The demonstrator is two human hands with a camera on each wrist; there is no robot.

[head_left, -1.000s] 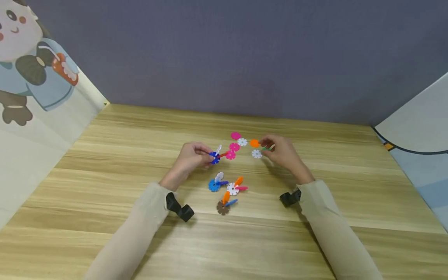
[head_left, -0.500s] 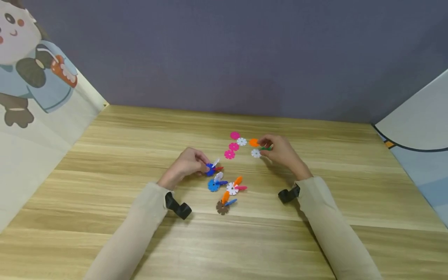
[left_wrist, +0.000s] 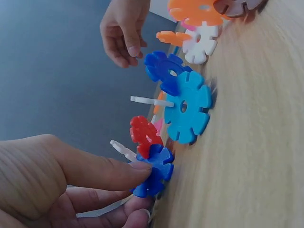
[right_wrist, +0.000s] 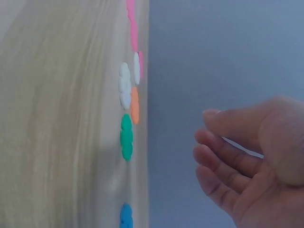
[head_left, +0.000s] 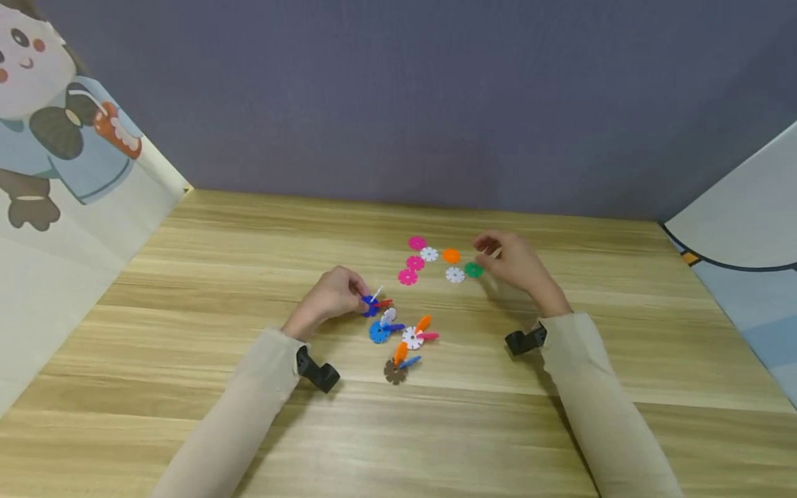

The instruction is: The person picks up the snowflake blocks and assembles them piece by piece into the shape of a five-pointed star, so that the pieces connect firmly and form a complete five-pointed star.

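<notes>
Head view: I see the wooden table [head_left: 467, 443] spanning the lower frame. Right of centre, the right hand [head_left: 515, 259] grips nothing, fingers loosely bent; left of centre, the left hand [head_left: 335, 292] pinches a dark-blue disc [head_left: 370, 307] with red and white discs [head_left: 385, 303] attached. A green disc [head_left: 474, 270] lies near the right hand.

The left fingers [left_wrist: 107, 171] hide part of the pinched blue disc [left_wrist: 162, 172].

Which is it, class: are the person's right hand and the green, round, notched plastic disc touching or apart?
Apart. The right wrist view shows a clear gap, with grey wall visible between the right hand and the green disc.
</notes>
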